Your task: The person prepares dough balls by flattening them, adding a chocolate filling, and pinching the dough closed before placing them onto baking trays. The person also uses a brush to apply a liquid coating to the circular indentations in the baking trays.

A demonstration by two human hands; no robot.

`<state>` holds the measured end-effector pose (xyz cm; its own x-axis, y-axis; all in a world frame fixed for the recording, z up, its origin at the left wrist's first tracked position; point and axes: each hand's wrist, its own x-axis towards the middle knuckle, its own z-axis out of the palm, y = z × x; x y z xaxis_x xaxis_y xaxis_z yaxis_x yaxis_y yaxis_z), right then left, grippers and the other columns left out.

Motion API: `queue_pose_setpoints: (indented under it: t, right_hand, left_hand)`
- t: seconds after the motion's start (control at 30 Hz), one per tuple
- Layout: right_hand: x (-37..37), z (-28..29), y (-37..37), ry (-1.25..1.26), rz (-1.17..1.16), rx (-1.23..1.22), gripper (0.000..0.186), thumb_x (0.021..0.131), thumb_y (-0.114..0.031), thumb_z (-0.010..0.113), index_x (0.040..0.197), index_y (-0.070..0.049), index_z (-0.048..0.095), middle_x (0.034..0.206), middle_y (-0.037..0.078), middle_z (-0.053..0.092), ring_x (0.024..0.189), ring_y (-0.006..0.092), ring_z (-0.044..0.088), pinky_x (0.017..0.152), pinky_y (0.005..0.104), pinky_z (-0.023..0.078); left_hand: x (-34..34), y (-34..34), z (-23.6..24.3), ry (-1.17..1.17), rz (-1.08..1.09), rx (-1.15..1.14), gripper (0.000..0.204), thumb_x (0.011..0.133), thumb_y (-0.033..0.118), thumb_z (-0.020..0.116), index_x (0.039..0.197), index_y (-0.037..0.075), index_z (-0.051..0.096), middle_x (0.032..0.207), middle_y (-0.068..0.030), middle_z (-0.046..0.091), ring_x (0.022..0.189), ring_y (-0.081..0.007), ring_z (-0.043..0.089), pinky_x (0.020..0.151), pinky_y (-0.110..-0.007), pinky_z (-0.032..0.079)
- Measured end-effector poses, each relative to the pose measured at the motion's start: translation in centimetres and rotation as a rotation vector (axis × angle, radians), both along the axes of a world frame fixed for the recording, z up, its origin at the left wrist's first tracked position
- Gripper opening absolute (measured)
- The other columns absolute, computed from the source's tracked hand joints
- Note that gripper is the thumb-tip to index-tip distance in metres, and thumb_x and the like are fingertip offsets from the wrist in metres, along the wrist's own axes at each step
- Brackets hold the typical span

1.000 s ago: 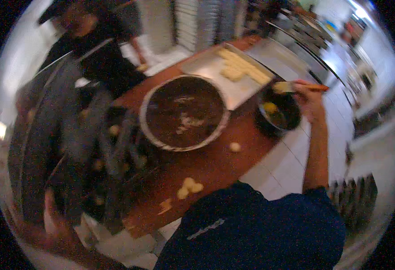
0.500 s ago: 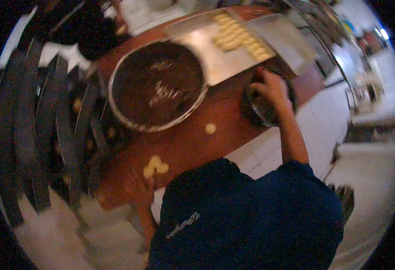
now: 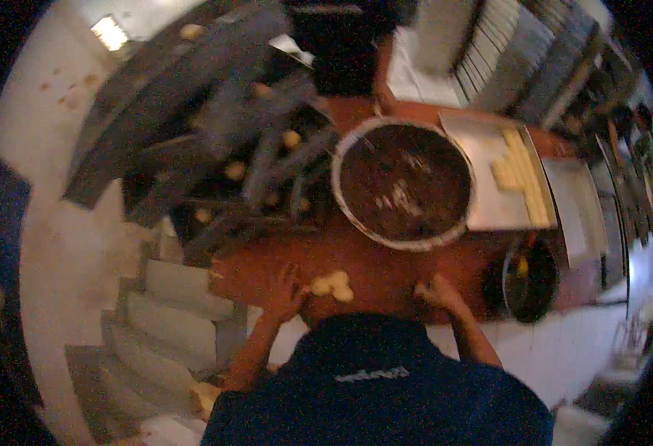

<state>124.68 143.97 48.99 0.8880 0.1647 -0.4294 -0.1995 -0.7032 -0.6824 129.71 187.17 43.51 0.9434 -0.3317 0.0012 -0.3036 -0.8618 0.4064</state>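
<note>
My left hand (image 3: 288, 292) lies on the reddish-brown table (image 3: 386, 264) with its fingers spread and nothing visible in it. Right beside its fingertips sits a small cluster of pale yellow dough balls (image 3: 333, 285). My right hand (image 3: 439, 292) is at the table's near edge, fingers curled and pointing inward. Whatever it may hold is hidden, and the picture is blurred there. To the right of that hand stands a dark round bowl (image 3: 506, 291) with a small orange-yellow thing inside.
A large round pan (image 3: 340, 195) with a dark filling stands beyond my hands. Right of it, a metal tray (image 3: 482, 215) carries rows of yellow dough pieces (image 3: 523, 178), with another pale tray (image 3: 575, 208) alongside. Dark stacked slats (image 3: 185, 111) crowd the left, with round pale pieces among them.
My right hand has left the dark bowl and come to the table's near edge. The single dough ball that lay alone no longer shows. My view has turned left.
</note>
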Motion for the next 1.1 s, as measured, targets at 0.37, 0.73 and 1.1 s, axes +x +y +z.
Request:
queue_pose_setpoints:
  t: [0.37, 0.73, 1.1]
  right_hand:
    - [15.0, 39.6, 22.3, -1.340, 0.269, 0.530, 0.026, 0.080, -0.014, 0.079, 0.100, -0.004, 0.067, 0.089, 0.006, 0.069, 0.079, 0.0157, 0.066, 0.074, 0.0325, 0.054]
    - [28.9, 39.8, 36.6, -1.249, 0.947, -0.049, 0.035, 0.087, -0.038, 0.071, 0.092, -0.004, 0.075, 0.083, 0.015, 0.072, 0.072, 0.0296, 0.068, 0.068, 0.0425, 0.055]
    - [7.6, 5.2, 14.9, -0.150, 0.045, -0.017, 0.042, 0.092, -0.042, 0.065, 0.112, -0.006, 0.070, 0.093, 0.018, 0.071, 0.094, 0.0379, 0.067, 0.084, 0.0477, 0.053]
  left_hand:
    - [-1.1, -0.5, -0.7, -0.069, -0.103, 0.099, 0.070, 0.095, 0.055, 0.047, 0.151, 0.013, 0.039, 0.158, -0.0137, 0.035, 0.138, -0.0404, 0.039, 0.111, -0.061, 0.031]
    - [1.7, 1.4, 2.7, -0.027, -0.072, -0.037, 0.059, 0.097, 0.042, 0.050, 0.144, 0.007, 0.048, 0.152, -0.0137, 0.044, 0.132, -0.0394, 0.047, 0.109, -0.056, 0.037]
    - [4.0, -2.6, 8.0, 0.171, 0.065, -0.564, 0.050, 0.099, 0.028, 0.052, 0.142, 0.004, 0.051, 0.149, -0.0154, 0.048, 0.132, -0.0425, 0.047, 0.112, -0.051, 0.036]
